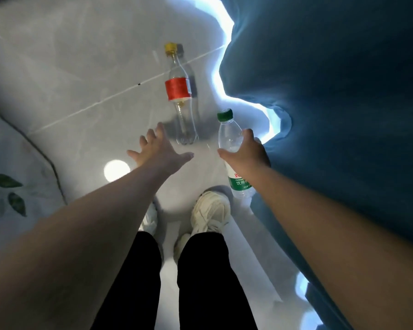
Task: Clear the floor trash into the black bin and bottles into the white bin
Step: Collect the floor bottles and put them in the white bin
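Note:
A clear plastic bottle with a red label and yellow cap (179, 91) lies on the grey tiled floor, cap pointing away from me. My left hand (160, 151) is stretched out with fingers spread, just short of that bottle's base and holding nothing. My right hand (244, 154) grips a clear water bottle with a green cap and green label (228, 134) around its middle, held above the floor. Neither bin is in view.
A blue curtain (332, 91) hangs along the right side, with bright light along its edge. A floral bedcover (14, 182) fills the left. My white shoes (210, 211) and black trousers stand on the floor (81, 67) below the hands.

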Available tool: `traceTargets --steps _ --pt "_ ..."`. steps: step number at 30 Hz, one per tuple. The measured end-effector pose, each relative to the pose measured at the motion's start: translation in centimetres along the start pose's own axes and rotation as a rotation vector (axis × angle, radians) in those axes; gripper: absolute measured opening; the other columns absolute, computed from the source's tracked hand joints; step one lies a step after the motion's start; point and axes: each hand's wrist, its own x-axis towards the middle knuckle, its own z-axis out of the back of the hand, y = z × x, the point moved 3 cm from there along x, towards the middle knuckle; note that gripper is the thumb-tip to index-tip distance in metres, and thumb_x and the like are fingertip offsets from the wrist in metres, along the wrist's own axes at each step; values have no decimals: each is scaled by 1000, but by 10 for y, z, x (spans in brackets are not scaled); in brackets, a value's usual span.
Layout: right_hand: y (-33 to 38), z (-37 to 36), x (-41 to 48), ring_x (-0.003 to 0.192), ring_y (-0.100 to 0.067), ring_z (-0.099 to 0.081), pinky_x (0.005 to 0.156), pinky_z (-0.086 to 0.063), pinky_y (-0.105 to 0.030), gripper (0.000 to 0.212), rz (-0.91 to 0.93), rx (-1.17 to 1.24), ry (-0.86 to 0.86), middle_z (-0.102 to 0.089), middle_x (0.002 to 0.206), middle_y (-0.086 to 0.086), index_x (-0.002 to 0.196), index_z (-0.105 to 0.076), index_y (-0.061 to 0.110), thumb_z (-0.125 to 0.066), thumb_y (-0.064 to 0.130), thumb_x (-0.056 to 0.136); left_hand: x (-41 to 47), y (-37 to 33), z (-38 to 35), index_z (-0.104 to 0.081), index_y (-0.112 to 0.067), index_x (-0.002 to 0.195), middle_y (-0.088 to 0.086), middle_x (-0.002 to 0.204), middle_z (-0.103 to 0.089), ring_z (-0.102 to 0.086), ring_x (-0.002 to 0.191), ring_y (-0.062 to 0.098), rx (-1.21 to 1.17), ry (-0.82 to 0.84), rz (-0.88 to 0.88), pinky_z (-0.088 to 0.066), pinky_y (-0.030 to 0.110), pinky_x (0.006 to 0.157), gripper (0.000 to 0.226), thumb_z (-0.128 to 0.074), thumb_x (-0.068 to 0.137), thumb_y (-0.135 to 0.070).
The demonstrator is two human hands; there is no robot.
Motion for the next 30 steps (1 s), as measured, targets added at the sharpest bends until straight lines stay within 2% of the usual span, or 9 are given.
traceTargets --steps 4,8,11,13,18,20,24,27,30 --pt "2 -2 28 102 -31 -56 80 -46 -34 65 17 9 0 -50 118 -10 129 -37 18 -66 49 81 41 -28 7 -5 -23 150 11 147 -32 -37 132 36 -240 -86 61 -35 56 103 114 -75 67 -61" --pt "9 -7 52 100 -29 -54 76 -41 -30 65 59 3 -3 -52 118 -11 129 -38 16 -67 48 81 78 -45 6 -14 -17 146 11 133 -46 -54 115 34 -510 -119 113 -48 43 90 100 -77 73 -43" --pt "12 -12 62 103 -29 -57 76 -44 -31 65 67 4 8 -54 117 -9 128 -39 17 -69 49 79 78 -37 1 -22 -14 140 11 119 -58 -60 105 33 -493 -95 132 -43 33 75 83 -75 78 -32" --pt "14 -14 64 101 -29 -58 79 -48 -33 64 53 11 18 -55 116 -8 125 -40 17 -70 48 78 67 -19 -2 -23 -13 137 13 115 -58 -59 102 35 -445 -72 133 -40 33 73 80 -73 77 -28" --pt "27 -23 62 100 -29 -59 79 -50 -34 60 29 26 63 -55 113 -8 122 -42 16 -69 47 78 50 14 -7 -20 -18 141 14 124 -46 -53 111 37 -393 -86 150 -45 43 87 96 -80 67 -32" --pt "35 -28 65 100 -27 -58 78 -49 -33 62 59 22 63 -54 113 -7 123 -42 16 -70 48 78 59 12 -10 -23 -18 139 13 121 -49 -55 108 36 -392 -96 129 -47 46 87 92 -80 68 -33" --pt "43 -28 67 94 -23 -52 75 -43 -29 65 90 37 65 -52 110 -5 126 -41 14 -72 47 78 67 7 -10 -35 -15 128 11 114 -55 -56 98 29 -534 -119 135 -45 38 78 68 -74 73 -24" --pt "38 -14 45 100 -27 -59 80 -49 -33 60 65 78 69 -58 116 -6 119 -44 16 -73 46 76 37 11 6 -39 -15 126 10 111 -56 -54 91 23 -687 -142 82 -39 32 73 64 -74 73 -18" --pt "52 23 -1 106 -26 -58 87 -50 -36 61 62 111 56 -58 121 -3 122 -43 21 -74 46 75 -12 21 54 -39 -15 125 9 112 -59 -59 94 25 -725 -153 -52 -43 30 74 70 -80 69 -17"
